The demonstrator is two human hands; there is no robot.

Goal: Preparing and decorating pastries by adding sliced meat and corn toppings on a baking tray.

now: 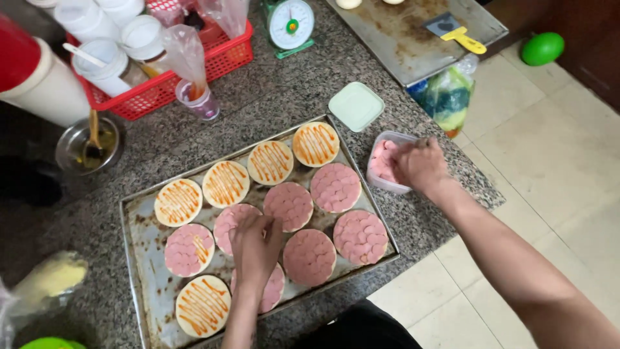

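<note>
Left hand (255, 249) rests on a sausage-topped dough round (237, 223) in the metal tray (145, 258), fingers curled narrow. Right hand (420, 165) reaches into the clear tub (382, 163) of pink slices on the counter (413, 226); its grip can't be told.

There is a single view, from a camera worn on the person's head, looking steeply down and slightly forward onto the speckled granite tabletop (271, 97) from close range. The metal baking tray (145, 258) fills the lower middle of the picture, with the person's left hand (255, 249) and right hand (420, 165) reaching in from the bottom and right edges. The far side of the view takes in a red basket (226, 61) and a kitchen scale (290, 26), and the tiled floor (555, 161) shows on the right.
</note>
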